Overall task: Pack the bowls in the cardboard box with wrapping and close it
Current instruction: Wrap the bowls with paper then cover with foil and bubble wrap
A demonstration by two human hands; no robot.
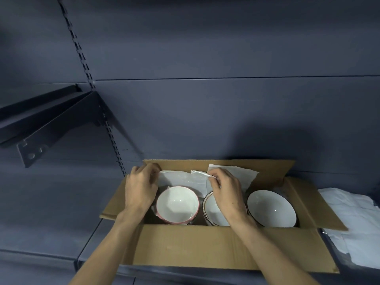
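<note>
plain brown corrugated cardboard box [205, 247], no print visible. round white ceramic bowl with pink rim [177, 204]. round white ceramic bowl with thin brown rim line [213, 210], more such rims stacked beneath. round white ceramic bowl with dark rim line [271, 208]. thin white wrapping sheets in box [185, 178], unpatterned. pile of white wrapping sheets beside box [353, 223]. dark blue-grey metal shelving panels [205, 120], darker slotted upright [86, 68].

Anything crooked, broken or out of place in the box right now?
Nothing looks broken. Three white ceramic bowls sit upright in the open cardboard box: pink-rimmed, brown-rimmed, dark-rimmed. The white wrapping sheet behind them stands crumpled and uneven; the right hand pinches its edge, the left hand is at the corner.
</note>
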